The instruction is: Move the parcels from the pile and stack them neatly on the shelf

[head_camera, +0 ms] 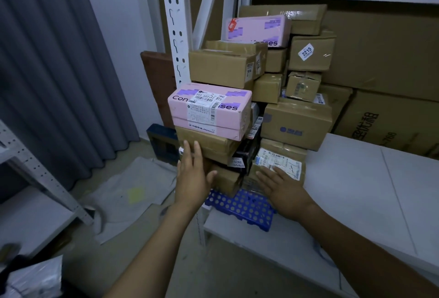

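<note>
Two bare hands rest against the stack of parcels [237, 98] on the white shelf [356, 191]. The stack's foot sits on a blue perforated crate [240, 207] at the shelf's front edge. Above the crate's left end, the left hand [193, 174] lays straight fingers against the side of a brown box [209, 143], clasping nothing. Over the crate's right end, the right hand [282, 186] lies flat and spread on a labelled carton [280, 157], likewise grasping nothing. Higher above the crate sits a pink box [209, 110], a shipping label covering part of its print. A dark parcel [244, 153] wedged between the cartons is mostly hidden. Far left of the crate, a pale bag [35, 278] is blurred and cut off by the frame.
</note>
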